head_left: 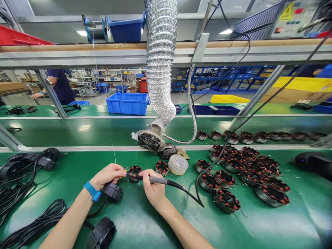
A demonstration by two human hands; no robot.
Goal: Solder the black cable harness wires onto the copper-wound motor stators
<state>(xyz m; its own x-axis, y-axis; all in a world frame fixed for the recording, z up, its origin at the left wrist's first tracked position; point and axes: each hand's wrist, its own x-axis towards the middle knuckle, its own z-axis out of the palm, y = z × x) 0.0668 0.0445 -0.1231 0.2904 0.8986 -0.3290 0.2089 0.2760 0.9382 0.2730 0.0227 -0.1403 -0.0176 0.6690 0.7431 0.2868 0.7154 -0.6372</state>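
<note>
Head view, centre of the frame:

- Left hand: fingertips closed in a pinch on fine coloured wires; a thin strand drops to it from above. Blue wristband at the wrist.
- Right hand: fingers wrapped, pen fashion, around a grey-handled soldering iron, its front end pointing left at the wires.
- Wound ring core: on the green bench, between the hands, partly behind the iron. Whether the tip touches metal cannot be told.
- Handling, as judged: a steady left pinch, fingertips well back from the heat; the iron at a shallow angle, clear of the copper-coloured windings; brief, even contact.

Head view, surroundings:

- Black cap: just below the left hand, near enough to crowd the wrist.
- Iron's cord: looped right of centre beside the ring cores massed there; a wide swing could drag them.
- Second core and round tub: just beyond the right hand, limiting forward reach.
- Small fan under a silver duct: upper centre, low over the work.
- Black cables: lower left, coiled.
- Blue bin: upper left of centre.
- Another person: upper left, beyond the bench.
</note>
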